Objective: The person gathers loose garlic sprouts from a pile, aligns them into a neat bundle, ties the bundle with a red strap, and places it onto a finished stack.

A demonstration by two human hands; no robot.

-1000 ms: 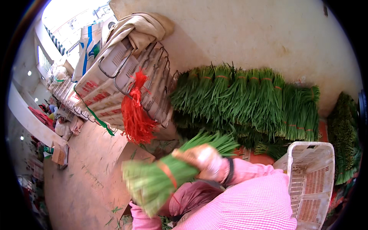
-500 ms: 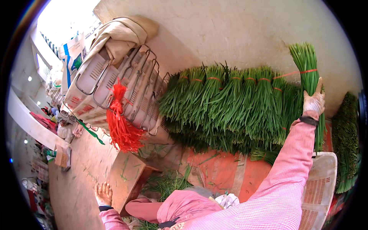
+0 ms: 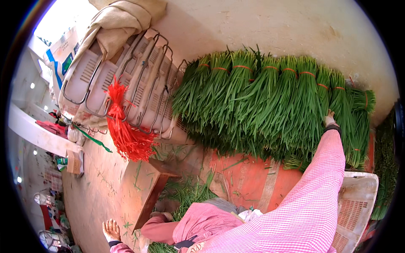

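Observation:
Bundles of green chives, tied with red bands, lie side by side in a stacked row against the wall. My right hand, gloved, reaches in at the row's right part and touches a chive bundle there. Leaves hide most of its fingers, so its grip cannot be made out. At the far right end, another bundle leans over the others. My left hand is low at the left, fingers stretched and apart, holding nothing, beside a wooden bench.
Left of the chives stand stacked pale plastic crates with metal handles; red tie strips hang from them and a beige cloth lies on top. A white crate is at lower right. Loose leaves litter the floor near my legs.
The chive bundle that my right hand held up against the wall now appears laid into the row; the hand has moved down and left among the leaves. My left hand has sunk slightly. The view has shifted.

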